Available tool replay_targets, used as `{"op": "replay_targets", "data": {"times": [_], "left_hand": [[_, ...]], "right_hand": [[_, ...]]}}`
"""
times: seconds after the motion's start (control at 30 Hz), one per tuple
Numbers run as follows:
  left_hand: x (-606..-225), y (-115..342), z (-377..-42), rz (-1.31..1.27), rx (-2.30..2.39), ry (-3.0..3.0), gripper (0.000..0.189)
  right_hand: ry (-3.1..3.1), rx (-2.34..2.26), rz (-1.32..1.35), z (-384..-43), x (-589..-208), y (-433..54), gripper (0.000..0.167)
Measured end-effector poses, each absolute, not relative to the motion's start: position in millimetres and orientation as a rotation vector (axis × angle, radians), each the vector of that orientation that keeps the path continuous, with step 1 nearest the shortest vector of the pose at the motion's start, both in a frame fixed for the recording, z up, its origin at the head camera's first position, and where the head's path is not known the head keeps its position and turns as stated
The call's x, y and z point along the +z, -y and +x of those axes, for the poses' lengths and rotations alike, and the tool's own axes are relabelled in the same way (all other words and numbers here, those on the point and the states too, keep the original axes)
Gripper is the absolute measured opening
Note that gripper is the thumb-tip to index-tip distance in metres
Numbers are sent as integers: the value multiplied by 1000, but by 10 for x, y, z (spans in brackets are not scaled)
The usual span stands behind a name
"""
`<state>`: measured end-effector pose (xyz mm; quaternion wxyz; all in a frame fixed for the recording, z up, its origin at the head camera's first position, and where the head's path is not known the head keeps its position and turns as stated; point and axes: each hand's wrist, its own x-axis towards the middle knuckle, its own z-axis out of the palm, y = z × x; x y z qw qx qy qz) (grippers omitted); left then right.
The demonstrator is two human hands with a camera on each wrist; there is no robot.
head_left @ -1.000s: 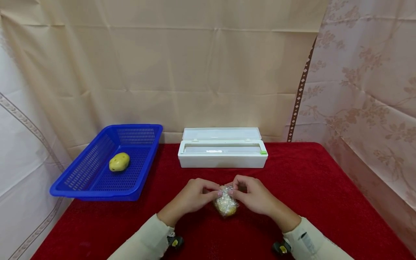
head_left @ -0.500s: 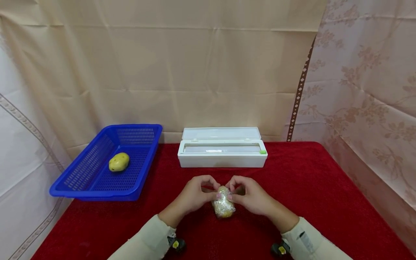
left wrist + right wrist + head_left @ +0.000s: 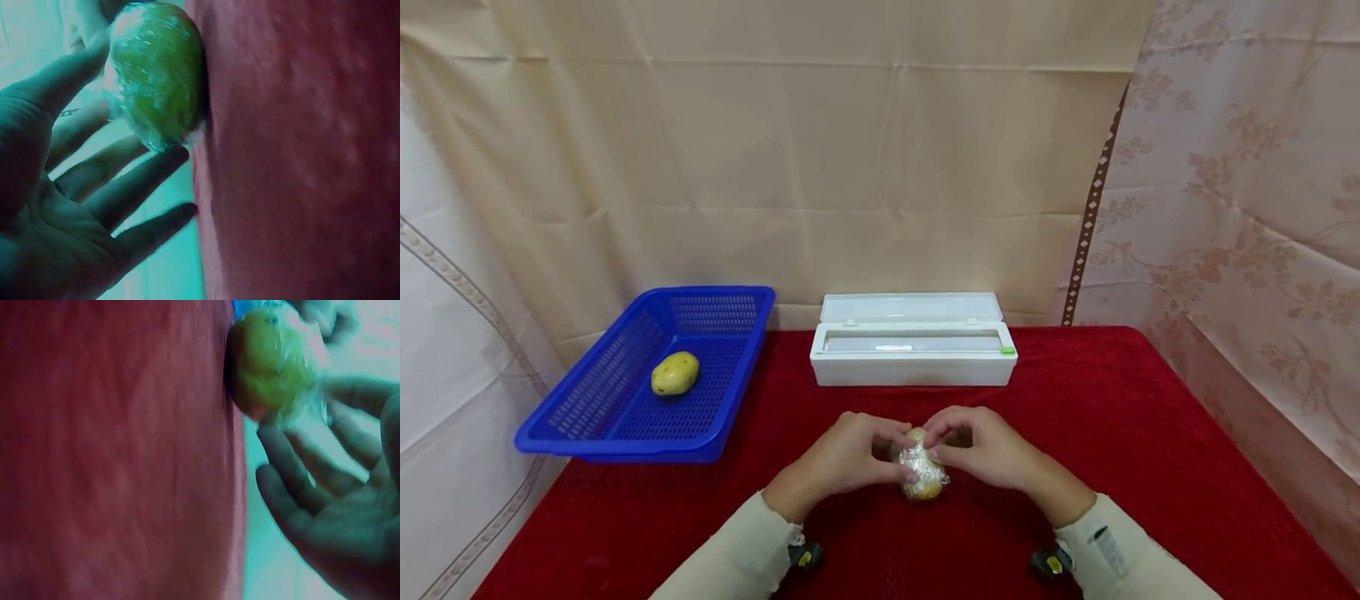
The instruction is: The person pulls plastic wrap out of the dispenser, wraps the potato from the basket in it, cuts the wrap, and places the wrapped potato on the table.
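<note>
A potato [image 3: 923, 479] in crinkled clear cling film sits on the red cloth, its lower end showing yellow. From its left side my left hand [image 3: 848, 454] holds it, thumb on the near side and fingers toward the far end. My right hand [image 3: 988, 450] is at the upper right, thumb and forefinger pinching at the wrapped surface. In the left wrist view the other fingers of that hand spread below the film-covered potato [image 3: 159, 75]. The right wrist view shows the potato [image 3: 269, 365] with loose film near the right thumb.
Behind the hands stands a white cling film box [image 3: 913, 372] with its lid up and a green slider at the right. A blue plastic basket [image 3: 568, 421] at the left holds an unwrapped potato [image 3: 675, 373]. Red cloth [image 3: 1150, 467] covers the table.
The left thumb has slid down the near side of the potato, and the fingers have spread. The right fingertips have come in over its top. Basket and box have stayed put.
</note>
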<state>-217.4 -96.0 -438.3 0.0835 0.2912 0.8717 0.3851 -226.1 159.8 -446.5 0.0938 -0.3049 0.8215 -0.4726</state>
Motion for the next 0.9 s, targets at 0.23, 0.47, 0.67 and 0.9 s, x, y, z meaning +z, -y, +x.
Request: {"op": "replay_targets", "data": {"times": [0.23, 0.47, 0.67, 0.9], "left_hand": [[-4412, 959, -2212, 760, 1258, -2515, 35], [-4359, 902, -2109, 907, 920, -2678, 46], [-4382, 860, -2019, 1010, 683, -2747, 69], [-4385, 835, -2003, 928, 703, -2746, 76]], "right_hand": [[-2291, -1350, -996, -2344, -4468, -1726, 36], [-2432, -1277, -929, -2313, -4446, -1718, 36], [-2494, -1205, -883, -2250, -4401, -1696, 27], [-2721, -852, -1022, -2062, -4274, -1583, 46]]}}
